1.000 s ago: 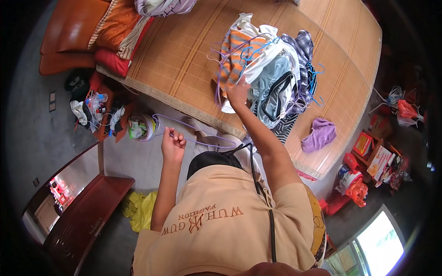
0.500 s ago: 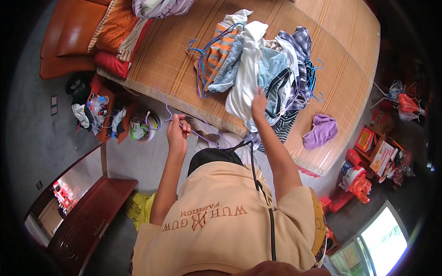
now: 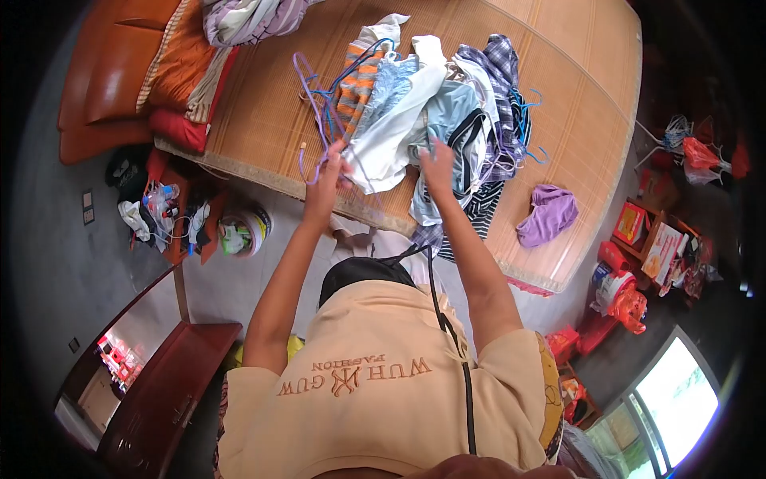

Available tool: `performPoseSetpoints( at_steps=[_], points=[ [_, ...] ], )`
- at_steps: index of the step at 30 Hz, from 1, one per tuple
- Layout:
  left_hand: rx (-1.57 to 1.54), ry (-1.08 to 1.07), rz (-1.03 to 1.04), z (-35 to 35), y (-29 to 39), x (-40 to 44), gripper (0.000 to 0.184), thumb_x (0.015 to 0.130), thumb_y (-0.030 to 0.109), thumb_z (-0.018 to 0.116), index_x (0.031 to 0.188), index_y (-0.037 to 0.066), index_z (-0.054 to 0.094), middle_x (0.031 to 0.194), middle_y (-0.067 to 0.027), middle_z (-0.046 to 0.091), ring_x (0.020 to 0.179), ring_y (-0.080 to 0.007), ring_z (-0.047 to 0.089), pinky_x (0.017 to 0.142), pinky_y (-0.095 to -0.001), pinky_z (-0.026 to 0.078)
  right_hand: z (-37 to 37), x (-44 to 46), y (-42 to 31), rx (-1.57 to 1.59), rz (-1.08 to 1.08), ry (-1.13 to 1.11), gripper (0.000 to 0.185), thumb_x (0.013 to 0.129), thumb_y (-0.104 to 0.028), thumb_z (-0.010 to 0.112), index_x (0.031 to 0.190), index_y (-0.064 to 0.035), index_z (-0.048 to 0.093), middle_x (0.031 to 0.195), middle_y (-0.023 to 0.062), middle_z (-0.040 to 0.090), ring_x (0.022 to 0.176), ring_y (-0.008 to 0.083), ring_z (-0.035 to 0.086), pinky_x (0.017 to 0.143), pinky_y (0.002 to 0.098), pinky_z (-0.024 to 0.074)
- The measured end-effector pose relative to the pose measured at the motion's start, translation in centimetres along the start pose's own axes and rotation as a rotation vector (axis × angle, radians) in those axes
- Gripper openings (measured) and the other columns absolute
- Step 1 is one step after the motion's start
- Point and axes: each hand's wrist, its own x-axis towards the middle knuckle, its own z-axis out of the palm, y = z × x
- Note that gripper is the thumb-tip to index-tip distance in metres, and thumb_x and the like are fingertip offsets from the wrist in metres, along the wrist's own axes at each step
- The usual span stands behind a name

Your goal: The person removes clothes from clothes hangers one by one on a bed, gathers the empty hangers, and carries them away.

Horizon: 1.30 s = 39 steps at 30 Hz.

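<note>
In my left hand (image 3: 325, 174), closed at the mat's near edge, is a purple clothes hanger (image 3: 321, 120) reaching up over the bed. A white garment (image 3: 391, 148) lies just right of this hand, its lower end close to my fingers. My right hand (image 3: 436, 169) is over a light blue garment (image 3: 453, 112), fingers somewhat apart and touching the cloth. Around them is a clothes pile: an orange-and-grey striped garment (image 3: 357, 84), a pale blue garment (image 3: 387, 88) and a plaid shirt (image 3: 501, 68). Blue hangers (image 3: 533, 128) stick out at the right.
A woven mat (image 3: 574, 104) covers the bed. A crumpled purple cloth (image 3: 547, 215) lies at the right. Left are an orange leather chair (image 3: 108, 80), a bin (image 3: 245, 231) and a dark red wooden bench (image 3: 171, 383). Boxes (image 3: 662, 263) and bags stand at the right.
My left hand has moved up and right, bringing the hanger over the bed. The white garment now slants further left, and my right hand has left it for the light blue garment.
</note>
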Motion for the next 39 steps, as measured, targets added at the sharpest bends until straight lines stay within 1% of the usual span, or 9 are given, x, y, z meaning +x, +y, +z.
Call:
performPoseSetpoints(
  at_steps=[3,5,8,9,11,14,22,30,39],
  points=[
    [0.086,0.134,0.047,0.1,-0.7,1.4,0.070,0.089,0.026,0.058,0.143,0.002,0.020,0.136,-0.0117,0.039,0.111,-0.0163,0.050,0.078,-0.0267,0.049,-3.5,-1.0,6.0,-0.357,0.694,0.188,0.060,0.071,-0.029,0.068,0.114,0.0075,0.051,0.106,0.0272,0.055,0.102,0.0405,0.052,0.089,0.0464,0.0421],
    [0.094,0.136,0.017,-0.2,-1.4,1.4,0.071,0.089,0.026,0.058,0.143,0.002,0.019,0.136,-0.0120,0.040,0.110,-0.0166,0.051,0.077,-0.0266,0.049,-5.5,-1.6,7.0,-0.370,1.000,0.237,0.076,0.071,-0.038,0.071,0.125,0.0077,0.042,0.115,0.0297,0.050,0.108,0.0431,0.049,0.094,0.0455,0.0405],
    [0.128,0.152,-0.001,0.0,-3.5,0.6,0.062,0.089,0.024,0.057,0.141,0.003,0.028,0.131,-0.0103,0.045,0.103,-0.0159,0.055,0.075,-0.0257,0.050,-4.3,-3.9,16.6,0.091,0.928,0.046,0.081,0.068,-0.040,0.075,0.126,0.0069,0.043,0.110,0.0232,0.057,0.099,0.0309,0.059,0.087,0.0369,0.0453],
    [0.151,0.114,-0.063,0.0,-4.2,0.3,0.055,0.090,0.024,0.056,0.137,0.004,0.035,0.127,-0.0087,0.048,0.101,-0.0149,0.056,0.074,-0.0251,0.049,-4.0,-4.3,16.3,-0.199,0.740,0.135,0.075,0.070,-0.035,0.075,0.125,0.0069,0.044,0.102,0.0193,0.060,0.078,0.0239,0.062,0.071,0.0321,0.0492],
    [0.178,0.055,-0.121,0.2,-4.8,-0.6,0.035,0.092,0.022,0.052,0.123,0.006,0.053,0.111,-0.0035,0.057,0.094,-0.0118,0.058,0.071,-0.0234,0.049,-2.4,-5.0,18.6,-0.024,0.796,0.114,0.057,0.073,-0.029,0.071,0.116,0.0016,0.049,0.099,0.0197,0.061,0.078,0.0286,0.062,0.072,0.0376,0.0488],
    [0.191,0.006,-0.166,0.4,-6.2,-1.6,0.031,0.093,0.020,0.051,0.120,0.007,0.055,0.106,-0.0024,0.060,0.092,-0.0109,0.058,0.069,-0.0228,0.048,-4.3,-3.3,8.5,-0.347,0.578,0.105,0.035,0.076,-0.013,0.054,0.110,-0.0034,0.053,0.094,0.0215,0.060,0.086,0.0348,0.059,0.078,0.0373,0.0469],
    [0.161,-0.007,-0.237,1.5,-6.7,-2.3,0.029,0.093,0.019,0.049,0.118,0.006,0.056,0.102,-0.0028,0.062,0.089,-0.0091,0.057,0.068,-0.0213,0.045,-0.3,-2.3,-3.4,0.381,0.168,-0.370,0.023,0.081,-0.017,0.062,0.101,-0.0061,0.065,0.092,0.0146,0.059,0.088,0.0298,0.057,0.077,0.0365,0.0460],
    [0.180,-0.013,-0.225,1.3,-6.8,-2.6,0.029,0.094,0.019,0.049,0.118,0.005,0.055,0.103,-0.0037,0.062,0.088,-0.0095,0.057,0.069,-0.0218,0.047,1.8,-1.3,1.6,-0.179,0.155,-0.177,0.033,0.080,-0.022,0.063,0.109,-0.0054,0.060,0.102,0.0158,0.060,0.096,0.0306,0.058,0.084,0.0386,0.0459],
    [0.117,0.004,-0.238,0.9,-7.4,-4.2,0.028,0.093,0.019,0.048,0.117,0.007,0.056,0.100,-0.0026,0.061,0.085,-0.0070,0.056,0.068,-0.0199,0.044,7.7,-2.3,3.2,-0.040,-0.022,-0.709,0.053,0.082,-0.037,0.060,0.123,-0.0042,0.050,0.112,0.0204,0.058,0.103,0.0378,0.056,0.087,0.0433,0.0450]
  ],
)
